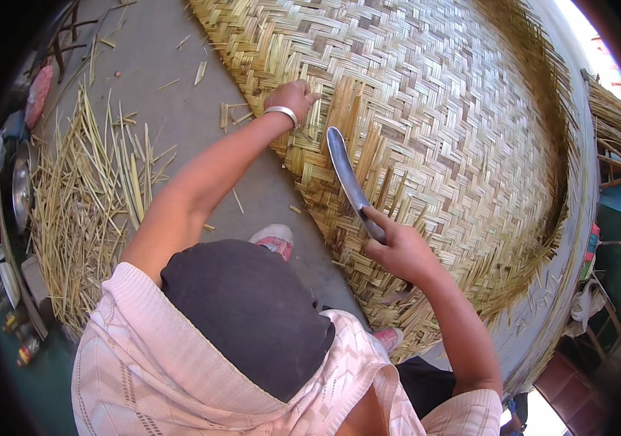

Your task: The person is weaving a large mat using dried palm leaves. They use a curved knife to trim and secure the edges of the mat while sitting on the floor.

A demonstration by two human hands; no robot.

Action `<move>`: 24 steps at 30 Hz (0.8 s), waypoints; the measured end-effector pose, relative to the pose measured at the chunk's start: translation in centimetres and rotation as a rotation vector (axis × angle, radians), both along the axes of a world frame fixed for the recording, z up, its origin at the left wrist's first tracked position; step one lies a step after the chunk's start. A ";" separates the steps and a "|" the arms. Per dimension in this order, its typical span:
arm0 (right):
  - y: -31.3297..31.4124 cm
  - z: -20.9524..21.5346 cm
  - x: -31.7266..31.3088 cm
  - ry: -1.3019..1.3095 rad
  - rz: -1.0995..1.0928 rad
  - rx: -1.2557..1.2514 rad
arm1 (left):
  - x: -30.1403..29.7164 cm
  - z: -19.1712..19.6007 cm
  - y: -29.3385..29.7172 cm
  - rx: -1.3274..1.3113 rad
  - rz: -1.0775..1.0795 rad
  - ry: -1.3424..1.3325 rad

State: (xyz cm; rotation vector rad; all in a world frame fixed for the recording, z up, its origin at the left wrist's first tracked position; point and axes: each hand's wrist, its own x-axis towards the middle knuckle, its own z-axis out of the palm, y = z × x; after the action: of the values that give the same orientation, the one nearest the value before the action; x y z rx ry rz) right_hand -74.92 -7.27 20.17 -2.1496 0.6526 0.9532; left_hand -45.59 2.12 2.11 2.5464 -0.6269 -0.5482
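A large mat (463,131), woven from flat straw-coloured strips in a zigzag pattern, lies in front of me. My right hand (402,248) is closed around one end of a curved, grooved metal tool (349,178), its rounded tip pointing up and left over the mat. Closed and resting on the mat's left border, my left hand (292,100) wears a pale bangle; whatever its fingers grip is hidden. Between the hands, several loose strip ends (344,105) stick up from the weave, close to the tool's tip.
Cut strips and straw (85,218) lie heaped on the grey floor at left, with scattered bits around. The mat's far right edge (554,109) curls up with a fringe of ends. A metal bowl (22,185) is at far left, and bundled stalks (619,120) lie at far right.
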 end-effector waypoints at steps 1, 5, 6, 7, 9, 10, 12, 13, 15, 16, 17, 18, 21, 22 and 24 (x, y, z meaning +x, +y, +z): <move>-0.5 0.6 -0.8 -0.003 -0.051 0.055 | 0.0 -0.3 -0.1 -0.141 0.019 0.108; -1.2 1.9 -1.4 -0.028 -0.223 0.278 | -0.3 -0.9 -1.6 -0.579 0.101 0.645; -1.0 2.2 -1.4 -0.073 -0.225 0.356 | -0.3 -1.0 -2.1 -0.571 0.138 0.809; -0.7 2.4 -1.3 -0.091 -0.233 0.404 | -0.1 -0.9 -2.5 -0.585 0.181 1.002; 0.1 2.7 -1.0 -0.131 -0.252 0.487 | 0.5 -0.7 -3.2 -0.445 0.121 1.053; 0.5 2.8 -0.8 -0.151 -0.262 0.523 | 0.9 -0.6 -3.4 -0.387 0.094 1.090; 1.1 2.7 -0.6 -0.207 -0.283 0.601 | 1.4 -0.4 -3.7 -0.286 0.052 1.124; 1.3 2.6 -0.5 -0.203 -0.279 0.590 | 1.5 -0.3 -3.8 -0.236 0.031 1.141; 1.5 2.1 -0.3 -0.239 -0.259 0.590 | 1.4 -0.2 -3.6 -0.228 0.020 1.135; 1.6 1.8 -0.2 -0.221 -0.294 0.601 | 1.2 -0.2 -3.4 -0.236 0.015 1.127; 1.6 1.4 -0.1 -0.222 -0.324 0.613 | 0.9 -0.2 -3.2 -0.244 0.004 1.129; 1.6 1.1 -0.1 -0.192 -0.361 0.601 | 0.7 -0.2 -3.0 -0.281 0.008 1.099; 0.6 0.3 0.2 -0.171 -0.457 0.606 | 0.1 -0.5 -2.1 -0.350 0.043 0.987; 0.3 -0.2 0.6 -0.197 -0.449 0.588 | -0.1 -0.6 -1.9 -0.357 0.114 0.905; -0.3 -1.2 1.5 -0.169 -0.473 0.599 | -0.3 -1.0 -1.4 -0.351 0.184 0.868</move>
State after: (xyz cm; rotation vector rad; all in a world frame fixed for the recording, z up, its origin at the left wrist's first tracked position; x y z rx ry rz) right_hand -73.37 -7.52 19.02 -1.4384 0.6500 0.5990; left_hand -45.86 0.74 1.15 1.7625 -0.1423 -1.2356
